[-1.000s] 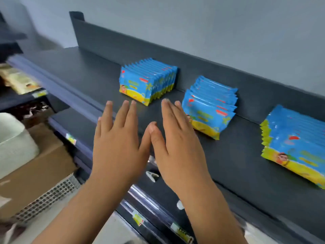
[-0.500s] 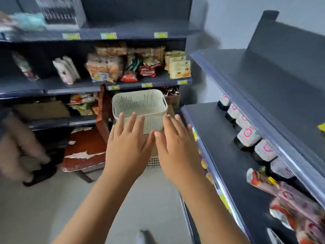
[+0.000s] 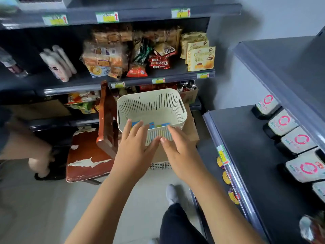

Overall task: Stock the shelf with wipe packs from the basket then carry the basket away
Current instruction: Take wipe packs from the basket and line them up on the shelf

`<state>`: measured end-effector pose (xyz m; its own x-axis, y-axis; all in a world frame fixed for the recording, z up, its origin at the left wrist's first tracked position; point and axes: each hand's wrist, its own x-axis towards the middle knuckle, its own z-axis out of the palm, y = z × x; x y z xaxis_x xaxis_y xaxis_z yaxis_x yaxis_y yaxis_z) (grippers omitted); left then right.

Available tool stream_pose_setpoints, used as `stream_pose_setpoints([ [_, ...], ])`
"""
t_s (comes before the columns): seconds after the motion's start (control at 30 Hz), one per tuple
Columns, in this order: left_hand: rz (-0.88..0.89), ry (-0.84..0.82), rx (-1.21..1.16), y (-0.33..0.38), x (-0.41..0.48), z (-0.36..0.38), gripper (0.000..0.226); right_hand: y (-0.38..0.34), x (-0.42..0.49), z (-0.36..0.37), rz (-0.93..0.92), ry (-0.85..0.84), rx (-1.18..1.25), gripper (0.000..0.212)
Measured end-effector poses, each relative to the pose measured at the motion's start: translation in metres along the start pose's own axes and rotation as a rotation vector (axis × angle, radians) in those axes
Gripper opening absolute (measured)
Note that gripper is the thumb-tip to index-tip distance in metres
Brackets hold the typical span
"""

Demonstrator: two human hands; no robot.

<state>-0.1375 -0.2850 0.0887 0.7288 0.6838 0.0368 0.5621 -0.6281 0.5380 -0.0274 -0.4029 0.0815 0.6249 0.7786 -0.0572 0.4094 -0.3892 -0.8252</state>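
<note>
A cream slotted basket (image 3: 158, 104) stands on a cardboard box (image 3: 190, 128) ahead of me. Blue and yellow wipe packs (image 3: 152, 125) lie on its bottom, partly hidden by the near wall. My left hand (image 3: 134, 147) hovers flat at the basket's near rim, fingers straight, holding nothing. Beside it, my right hand (image 3: 179, 148) is stretched out flat just in front of the near wall, also holding nothing. The two thumbs almost touch. The dark top shelf (image 3: 288, 55) on the right shows only a bare corner here.
A worn red chair (image 3: 91, 155) stands left of the box. Snack shelves (image 3: 140, 80) fill the wall behind the basket. Cup noodles (image 3: 297, 143) line the lower shelf on the right. Another person's leg (image 3: 26, 150) is at the left. My shoe (image 3: 171, 194) is on the grey floor.
The view has swung from the shelf with the stocked wipe packs to the basket. Both flat hands have moved closer to the basket's near rim.
</note>
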Motion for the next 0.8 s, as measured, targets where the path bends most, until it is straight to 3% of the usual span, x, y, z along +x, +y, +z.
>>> stream_pose_setpoints([
  [0.2,-0.065,-0.012,-0.094,-0.024,0.126,0.025,0.056,0.034,0.136,-0.016,0.157,-0.11,0.073,0.052],
  [0.37,-0.27,-0.022,-0.599,-0.048,0.201,0.031,0.034,0.047,0.24,-0.014,0.29,-0.147,0.138,0.046],
  [0.47,-0.425,0.049,-0.715,-0.064,0.236,0.034,0.026,0.059,0.287,0.009,0.406,-0.174,0.233,0.037],
  [0.67,-0.682,-0.011,-0.57,-0.128,0.3,0.081,0.02,0.09,0.346,0.067,0.587,-0.228,0.231,0.029],
  [0.8,-0.688,-0.288,-0.296,-0.185,0.321,0.134,0.039,0.137,0.376,0.134,0.705,-0.415,0.053,0.029],
])
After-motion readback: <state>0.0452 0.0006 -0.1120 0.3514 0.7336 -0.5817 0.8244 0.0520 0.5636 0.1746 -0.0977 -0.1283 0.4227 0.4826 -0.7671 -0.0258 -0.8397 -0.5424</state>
